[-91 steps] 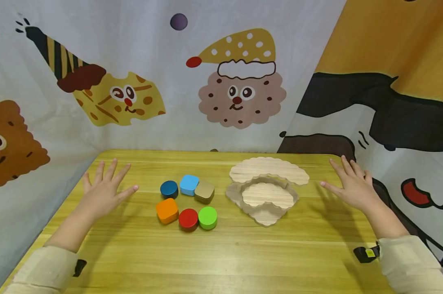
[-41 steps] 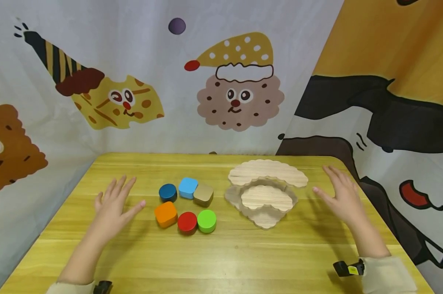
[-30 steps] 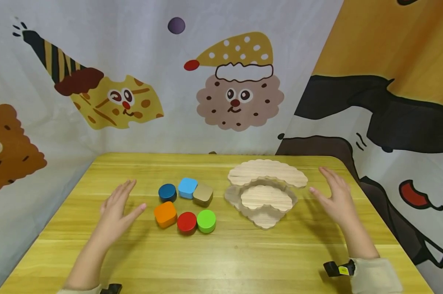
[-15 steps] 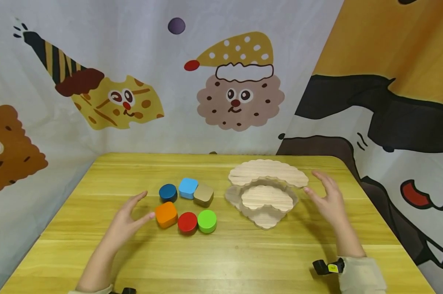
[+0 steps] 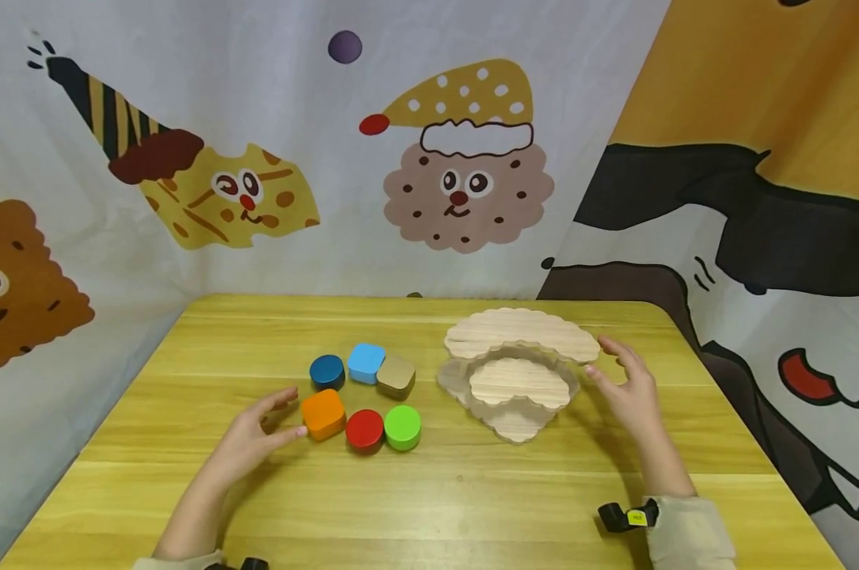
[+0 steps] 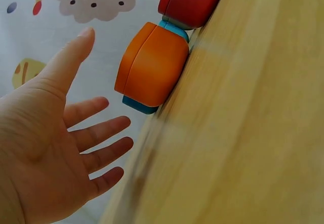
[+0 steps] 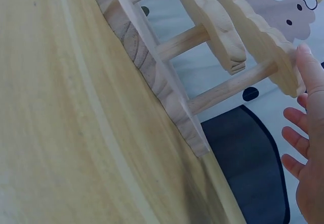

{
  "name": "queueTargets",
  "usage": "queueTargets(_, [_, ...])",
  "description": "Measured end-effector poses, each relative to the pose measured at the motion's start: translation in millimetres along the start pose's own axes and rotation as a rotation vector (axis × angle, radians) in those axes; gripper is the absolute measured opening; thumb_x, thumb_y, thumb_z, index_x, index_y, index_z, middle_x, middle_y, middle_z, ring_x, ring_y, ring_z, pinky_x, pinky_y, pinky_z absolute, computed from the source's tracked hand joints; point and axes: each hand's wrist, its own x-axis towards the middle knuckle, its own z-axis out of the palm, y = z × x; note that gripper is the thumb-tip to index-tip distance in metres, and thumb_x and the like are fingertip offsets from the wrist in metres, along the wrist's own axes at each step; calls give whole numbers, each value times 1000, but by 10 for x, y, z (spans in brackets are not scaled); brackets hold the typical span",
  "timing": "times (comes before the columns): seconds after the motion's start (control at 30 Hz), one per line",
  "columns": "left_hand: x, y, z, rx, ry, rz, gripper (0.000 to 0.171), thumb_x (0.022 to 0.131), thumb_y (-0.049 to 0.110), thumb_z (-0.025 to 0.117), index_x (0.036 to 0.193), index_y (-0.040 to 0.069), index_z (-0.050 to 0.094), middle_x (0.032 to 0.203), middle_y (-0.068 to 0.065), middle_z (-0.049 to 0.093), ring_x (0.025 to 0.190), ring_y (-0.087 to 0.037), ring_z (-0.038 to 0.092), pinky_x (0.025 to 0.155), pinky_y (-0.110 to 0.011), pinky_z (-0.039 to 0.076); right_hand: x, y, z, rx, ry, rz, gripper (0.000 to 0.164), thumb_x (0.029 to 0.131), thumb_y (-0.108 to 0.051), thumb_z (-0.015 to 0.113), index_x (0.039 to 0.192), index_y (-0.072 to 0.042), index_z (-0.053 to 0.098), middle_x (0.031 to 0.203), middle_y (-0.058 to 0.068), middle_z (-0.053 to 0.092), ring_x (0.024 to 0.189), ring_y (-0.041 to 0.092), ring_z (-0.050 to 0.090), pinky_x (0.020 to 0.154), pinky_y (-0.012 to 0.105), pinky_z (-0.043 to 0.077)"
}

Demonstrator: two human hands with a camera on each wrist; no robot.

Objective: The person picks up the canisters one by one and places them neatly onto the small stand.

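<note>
My left hand is just left of a rounded-square orange box, thumb and fingers spread apart around its near side. In the left wrist view a gap shows between that hand and the orange box, which has a lid-like seam. A tiered wooden stand with scalloped boards stands right of centre. Dowels join its boards in the right wrist view. At the right end of its top board is my right hand, fingers loosely extended; I cannot tell whether it touches.
Around the orange box stand a dark blue round box, a light blue square one, a tan one, a red round one and a green round one. A printed cloth hangs behind the table.
Both hands have come inward and lower from the table's sides: the left up to the orange box, the right up to the stand's right end. The boxes and stand have not moved.
</note>
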Motion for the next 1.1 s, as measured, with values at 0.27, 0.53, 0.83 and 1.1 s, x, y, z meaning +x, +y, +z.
queueTargets(0.27, [-4,-101,48,-46,-46,-24,75,80,29,78,139,-2,45,133,-21,52,120,-39,48,100,-57,34,-13,-31,34,26,26,12,52,84,0,71,133,2,53,123,21,57,110,20,48,92,20,33])
queueTargets(0.53, [-23,-128,98,-68,-59,-49,75,78,27,81,138,-2,46,133,-22,52,124,-41,44,103,-58,29,-13,-374,23,86,42,26,43,85,8,67,125,13,53,115,26,58,105,10,49,91,25,38])
queueTargets(0.83, [-7,-146,144,-76,-53,-56,75,77,24,82,137,-3,47,131,-22,53,125,-41,42,104,-58,26,-14,-424,38,149,57,79,41,85,8,67,124,12,55,110,21,58,100,5,50,89,27,43])
queueTargets(1.1, [6,-122,185,-103,-16,-50,71,77,24,82,135,-3,49,126,-20,56,122,-39,46,103,-56,29,-11,-371,63,201,84,105,39,84,9,67,122,11,57,103,4,59,98,4,51,84,17,43])
